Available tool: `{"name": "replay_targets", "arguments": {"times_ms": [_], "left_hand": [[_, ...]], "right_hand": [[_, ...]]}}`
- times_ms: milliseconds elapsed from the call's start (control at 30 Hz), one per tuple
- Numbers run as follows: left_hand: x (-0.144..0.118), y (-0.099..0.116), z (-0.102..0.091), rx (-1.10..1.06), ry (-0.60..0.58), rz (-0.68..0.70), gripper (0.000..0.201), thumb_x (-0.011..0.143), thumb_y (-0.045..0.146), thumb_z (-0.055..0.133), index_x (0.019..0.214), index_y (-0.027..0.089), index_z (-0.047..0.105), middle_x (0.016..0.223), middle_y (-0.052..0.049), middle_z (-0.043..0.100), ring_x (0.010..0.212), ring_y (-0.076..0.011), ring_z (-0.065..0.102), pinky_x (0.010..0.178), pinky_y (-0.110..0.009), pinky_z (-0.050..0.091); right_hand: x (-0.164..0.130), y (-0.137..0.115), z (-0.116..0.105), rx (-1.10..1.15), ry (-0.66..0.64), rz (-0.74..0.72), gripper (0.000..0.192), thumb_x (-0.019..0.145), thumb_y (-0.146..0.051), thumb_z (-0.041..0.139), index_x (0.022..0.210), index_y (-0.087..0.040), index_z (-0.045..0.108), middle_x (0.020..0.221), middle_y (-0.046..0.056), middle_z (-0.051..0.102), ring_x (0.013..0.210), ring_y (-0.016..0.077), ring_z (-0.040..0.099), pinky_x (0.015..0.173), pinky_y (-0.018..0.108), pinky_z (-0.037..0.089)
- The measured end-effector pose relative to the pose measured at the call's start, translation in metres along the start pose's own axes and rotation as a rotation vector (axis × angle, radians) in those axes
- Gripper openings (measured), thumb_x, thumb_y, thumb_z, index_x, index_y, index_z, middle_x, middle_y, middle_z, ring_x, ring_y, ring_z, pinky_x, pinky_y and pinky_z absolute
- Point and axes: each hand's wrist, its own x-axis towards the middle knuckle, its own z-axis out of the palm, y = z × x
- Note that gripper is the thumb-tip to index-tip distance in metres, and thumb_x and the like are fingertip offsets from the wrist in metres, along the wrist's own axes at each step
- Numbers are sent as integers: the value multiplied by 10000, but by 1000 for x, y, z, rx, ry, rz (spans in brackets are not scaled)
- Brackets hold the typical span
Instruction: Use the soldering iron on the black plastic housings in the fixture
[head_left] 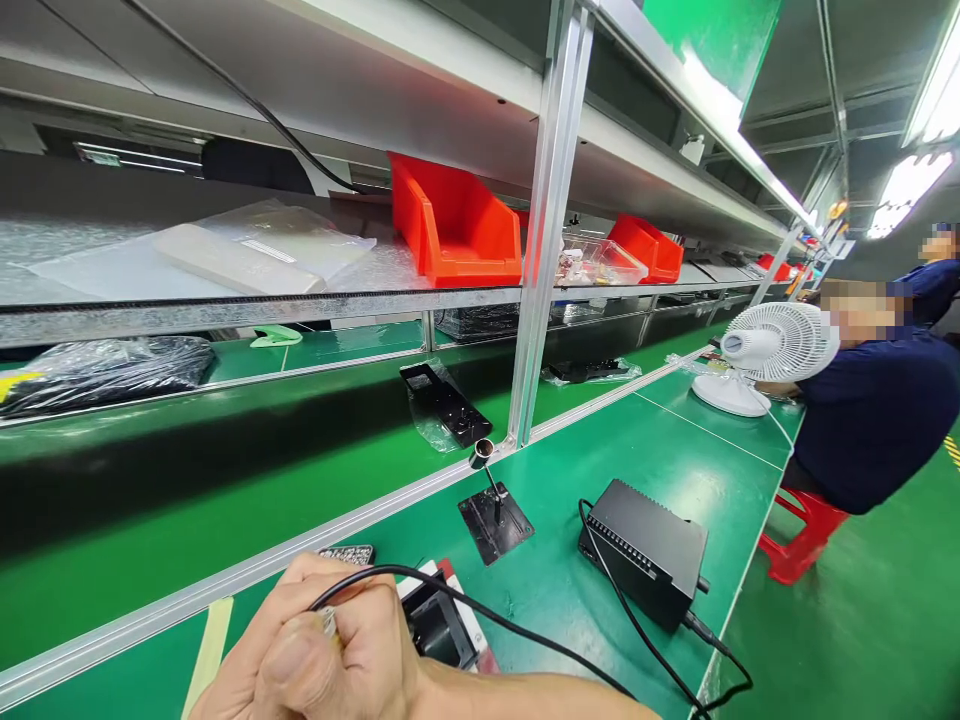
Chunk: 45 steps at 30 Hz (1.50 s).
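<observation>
Right hand (pixel 330 655) at 6 o'clock, grip fisted tight on a thin tool shaft, probably a soldering iron; black cable (pixel 480 610) loops out of the fist toward 4 o'clock to the black power unit (pixel 645 550). Left hand not in view. Tip hidden behind the fingers, so contact can't be confirmed. Small black fixture (pixel 439 625) sits just beside the knuckles at 3 o'clock, circuit board (pixel 346 553) at 12. Iron stand (pixel 493 505) further up on the green bench (pixel 675 450). Advice: keep cable slack clear of the fixture, wrist braced.
</observation>
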Motion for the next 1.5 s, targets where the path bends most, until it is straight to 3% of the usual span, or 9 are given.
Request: {"name": "replay_targets", "arguments": {"times_ms": [100,267,433,533,633,767,867,1267,1500], "left_hand": [[-2,3,-1,10,31,-2,452,739,700,619,915,319,787,984,-35,752,952,-345,692,602,-346,623],[-9,18,7,96,16,94,399,771,688,620,873,340,786,951,-17,741,869,-321,687,673,-382,619],[-16,30,17,95,-14,272,288,923,521,566,965,304,751,982,-18,707,867,-250,660,727,-332,568],[-17,30,18,104,-66,445,283,991,414,512,1009,228,725,1006,-57,682,916,-228,630,790,-325,529],[-15,28,18,104,-99,524,304,1037,357,442,1040,197,701,998,-82,661,925,-218,602,795,-329,499],[-9,26,18,16,-132,536,293,1056,339,424,1051,199,681,962,-65,617,905,-197,592,799,-329,483],[-8,27,19,-21,-147,519,286,1063,319,418,1050,199,676,944,-52,601,875,-176,583,779,-319,476],[-7,30,19,-44,-151,535,310,1065,340,416,1006,168,667,918,-59,595,850,-168,581,766,-311,481],[-6,31,22,-18,-163,528,320,1058,357,425,995,167,675,902,-66,605,832,-176,577,760,-318,491]], "right_hand": [[2,-4,-3,135,22,-56,570,867,-744,341,599,-245,276,600,-9,361,592,131,386,527,287,398],[9,-11,-11,194,-92,-179,504,936,-595,346,591,-236,266,643,-18,329,591,114,338,540,295,342],[10,-12,-13,219,-97,-150,490,927,-613,346,616,-240,278,626,-22,329,577,115,345,506,286,330],[7,-13,-15,236,-105,-136,478,938,-576,386,611,-229,353,616,-16,365,582,122,382,532,284,374],[5,-10,-16,302,-134,-75,480,948,-576,413,636,-212,447,677,11,452,641,141,436,603,298,429],[4,-6,-17,278,-129,-19,569,952,-609,419,542,-224,333,574,-10,347,580,127,349,547,293,358],[3,-7,-17,259,-108,40,599,942,-657,413,535,-224,336,545,-22,305,556,120,308,514,289,311],[4,-9,-17,188,-88,32,616,938,-687,369,528,-228,332,538,-20,298,564,130,330,518,292,309],[3,-9,-19,255,-63,2,599,968,-641,390,553,-212,349,568,-30,313,535,103,286,523,290,288]]}}
